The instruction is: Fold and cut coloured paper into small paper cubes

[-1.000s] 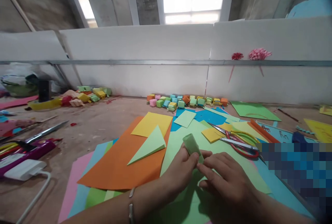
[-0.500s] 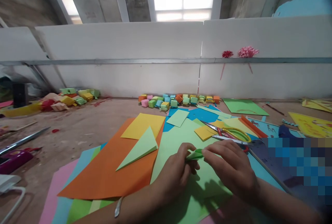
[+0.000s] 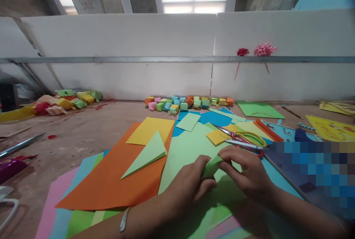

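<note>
white wall panels (image 3: 111, 36) across the back, with metal rail (image 3: 166, 59) running along them. below, brown table (image 3: 116, 115), spread with coloured paper. large light green sheet (image 3: 180, 146) in the middle, under both hands. orange sheet (image 3: 111, 180) to the left, over pink, light blue and green ones. blue paper (image 3: 212, 118) at the far edge of the light green sheet.

left hand (image 3: 191, 181) low over the light green sheet, fingers curled nearly closed, thumb on the near side, gripping the lower left end of folded green paper (image 3: 212, 167). right hand (image 3: 246, 170) just beside, thumb and fingertips closed in a pinch at the upper right end of the same piece; other fingers bent. folded green paper slanting between the two hands, partly hidden by fingers; exact folds can't be told.

yellow sheet (image 3: 152, 126) on the far part of the orange one, pale green triangle (image 3: 146, 154) overlapping both. green card (image 3: 259, 109) near the panels. row of small paper cubes (image 3: 184, 106) in mixed colours, at the back of the table; another pile of paper pieces (image 3: 66, 103) farther left. scissors with yellow handles (image 3: 252, 133) and scissors with red handles (image 3: 241, 143) crossed beyond the right hand, near yellow squares (image 3: 217, 137). pink flower (image 3: 264, 49) and smaller red flower (image 3: 243, 51) at the rail. silver bracelet (image 3: 124, 220) on the left wrist. tiny red ring (image 3: 51, 136) on the table, far left.
</note>
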Motion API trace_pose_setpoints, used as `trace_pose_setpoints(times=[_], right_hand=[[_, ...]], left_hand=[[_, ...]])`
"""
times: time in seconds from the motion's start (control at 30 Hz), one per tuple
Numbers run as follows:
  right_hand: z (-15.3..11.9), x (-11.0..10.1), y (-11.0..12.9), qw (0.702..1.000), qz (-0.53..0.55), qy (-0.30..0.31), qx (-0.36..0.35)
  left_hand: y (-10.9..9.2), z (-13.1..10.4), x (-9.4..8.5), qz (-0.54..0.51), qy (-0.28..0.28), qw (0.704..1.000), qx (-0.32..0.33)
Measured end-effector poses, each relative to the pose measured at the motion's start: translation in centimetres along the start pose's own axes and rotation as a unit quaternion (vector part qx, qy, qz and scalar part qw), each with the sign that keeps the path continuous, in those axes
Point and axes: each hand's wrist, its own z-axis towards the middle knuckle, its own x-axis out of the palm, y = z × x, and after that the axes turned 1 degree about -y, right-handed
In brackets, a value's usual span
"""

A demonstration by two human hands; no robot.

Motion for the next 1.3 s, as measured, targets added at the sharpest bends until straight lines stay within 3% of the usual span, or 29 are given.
trace_pose_setpoints(times=[0.17, 0.43, 0.63, 0.93, 1.1, 1.2, 1.3], right_hand=[[-0.3, 0.0, -0.2, 0.997, -0.015, -0.023, 0.068], [-0.2, 0.1, -0.3, 0.969, 0.089, -0.064, 0.224], [0.4, 0.0, -0.1, 0.952, 0.127, -0.067, 0.271], [0.4, 0.5, -0.6, 0.936, 0.114, -0.061, 0.327], [0.3, 0.7, -1.4, 0.908, 0.158, -0.069, 0.383], [0.0, 0.9, -2.1, 0.885, 0.238, -0.076, 0.392], [-0.4, 1.2, -2.8, 0.835, 0.347, -0.082, 0.418]], left_hand=[[0.0, 0.3, -0.4, -0.017, -0.035, 0.998, -0.050], [-0.1, 0.4, -0.1, -0.169, 0.011, 0.983, -0.064], [0.3, 0.6, 0.2, -0.358, 0.061, 0.923, -0.126], [0.0, 0.5, -0.2, -0.431, 0.124, 0.883, -0.138], [0.1, 0.7, 0.1, -0.374, 0.081, 0.914, -0.137], [-0.1, 0.6, 0.4, -0.369, 0.007, 0.919, -0.140], [-0.3, 0.4, 0.5, -0.364, -0.079, 0.920, -0.120]])
